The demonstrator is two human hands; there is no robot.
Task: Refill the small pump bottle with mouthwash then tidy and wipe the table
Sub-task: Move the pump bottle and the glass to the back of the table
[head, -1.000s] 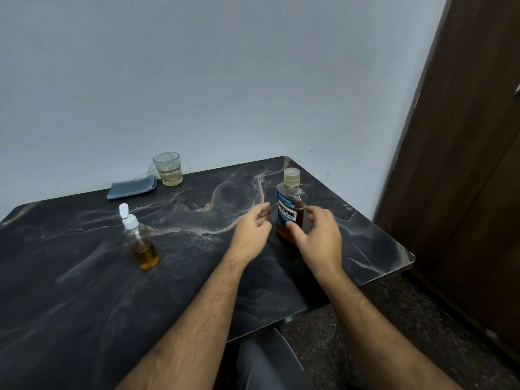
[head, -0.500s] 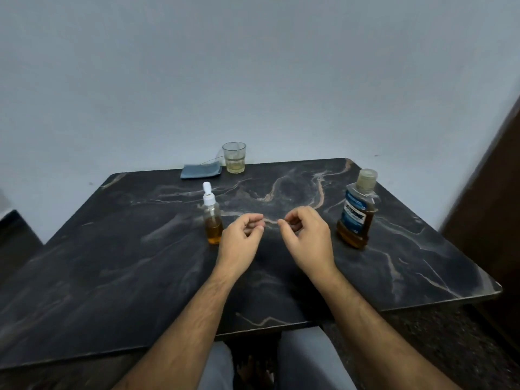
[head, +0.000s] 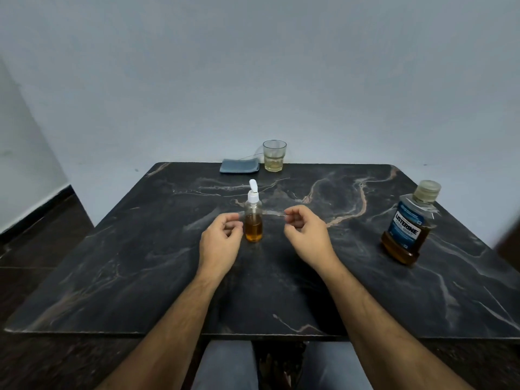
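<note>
Here, a big dark table (head: pixel 140 277) with pale wavy lines fills most of the lower half of the frame, pushed up against a plain pale wall (head: pixel 253 66).

The person's two bare arms come up from the bottom edge and reach toward the middle. The left hand (head: pixel 221 243) sits just left of center, fingers loosely curled, holding nothing. Its fingertips are very close to the little bottle, but I cannot tell if they touch it. The right hand (head: pixel 305 235) sits just right of center, fingers also loosely curled and holding nothing, a bit apart from the little bottle.

At the right side of the frame stands the big mouthwash bottle (head: pixel 408 223), upright near the table's right edge, well apart from both hands. It has a blue label, a cap on top, and brown liquid filling its lower part.

At the top center, on the far edge of the table, stands a glass (head: pixel 274 155) with a little pale yellow liquid in it. Just to its left lies a folded grey-blue cloth (head: pixel 239 166).

In the middle, between the two hands, stands the small pump bottle (head: pixel 253 218), upright, with a white top and golden-brown liquid in its lower half.
</note>
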